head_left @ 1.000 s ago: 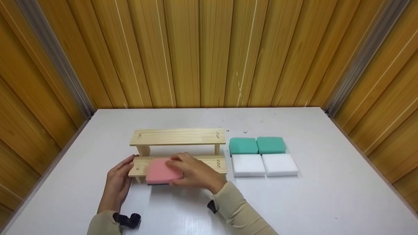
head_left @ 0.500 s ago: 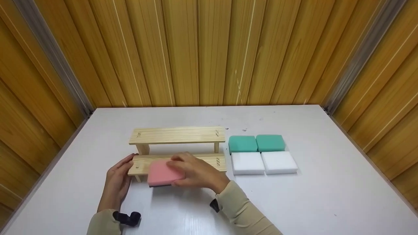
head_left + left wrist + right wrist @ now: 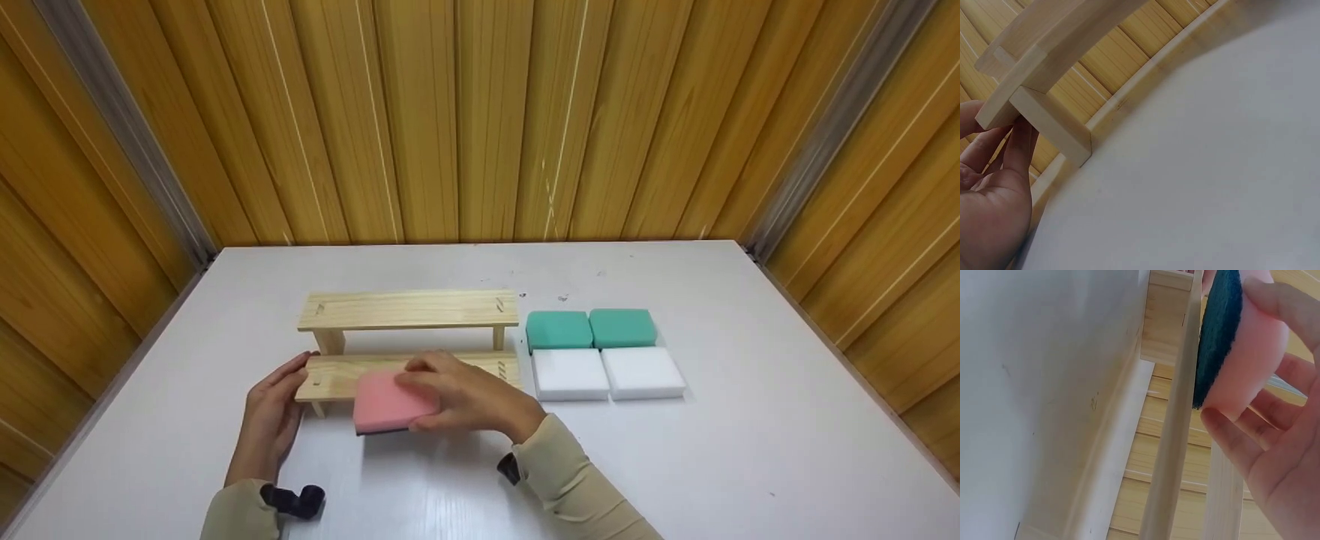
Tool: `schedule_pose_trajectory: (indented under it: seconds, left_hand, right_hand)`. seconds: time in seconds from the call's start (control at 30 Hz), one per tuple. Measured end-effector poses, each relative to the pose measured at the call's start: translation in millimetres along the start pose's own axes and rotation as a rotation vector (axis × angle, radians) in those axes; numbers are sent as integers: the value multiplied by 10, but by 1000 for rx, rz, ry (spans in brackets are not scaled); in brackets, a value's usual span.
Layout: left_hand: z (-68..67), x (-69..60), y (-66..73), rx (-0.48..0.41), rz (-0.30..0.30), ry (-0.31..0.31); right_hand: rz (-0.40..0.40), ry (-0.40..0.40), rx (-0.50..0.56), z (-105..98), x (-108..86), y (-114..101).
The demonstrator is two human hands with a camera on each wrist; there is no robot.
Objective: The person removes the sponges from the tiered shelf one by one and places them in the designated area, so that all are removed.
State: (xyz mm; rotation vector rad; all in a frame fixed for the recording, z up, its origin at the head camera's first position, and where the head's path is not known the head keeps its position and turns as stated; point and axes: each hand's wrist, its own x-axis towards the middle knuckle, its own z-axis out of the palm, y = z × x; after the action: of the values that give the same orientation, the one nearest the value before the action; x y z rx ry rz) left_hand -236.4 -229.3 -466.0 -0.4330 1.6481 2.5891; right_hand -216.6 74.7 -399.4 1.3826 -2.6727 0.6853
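Observation:
A pink sponge [image 3: 394, 401] with a dark green scouring pad [image 3: 1220, 332] on its underside is gripped by my right hand [image 3: 469, 394], thumb at the near edge and fingers over the far side. The sponge overhangs the front edge of the lower board of a wooden two-step rack [image 3: 330, 379]; in the right wrist view its pad lies against or very close to that board. At the rack's left end, my left hand [image 3: 270, 412] holds the lower board, with fingertips [image 3: 1019, 143] under it beside the front leg [image 3: 1053, 126].
Right of the rack lie two green sponges [image 3: 559, 330] and, in front of them, two white sponges [image 3: 571, 375]. The rack's upper board [image 3: 412, 309] stands higher at the back. A yellow wood-pattern wall [image 3: 480, 120] rises behind the white table [image 3: 712, 465].
My right hand has moved the pink sponge rightward along the lower board and slightly toward the front. The left hand stays at the rack's left end.

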Motion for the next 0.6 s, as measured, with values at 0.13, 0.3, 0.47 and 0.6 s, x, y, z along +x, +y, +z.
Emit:
schedule_pose_trajectory:
  seconds: [0.13,0.3,0.47,0.6]
  left_hand:
    - [-3,7,0,-2,-5,1]
    - [-3,1,-3,-35,25,-12]
    - [-4,-3,1,-31,34,-13]
    - [-2,-2,4,-30,18,-12]
  right_hand:
    - [0,-12,12,-20,-32,15]
    - [5,-11,27,-54,-77,31]
    - [-7,0,12,-88,-124,52]
    - [-26,10,3,-101,-163,87]
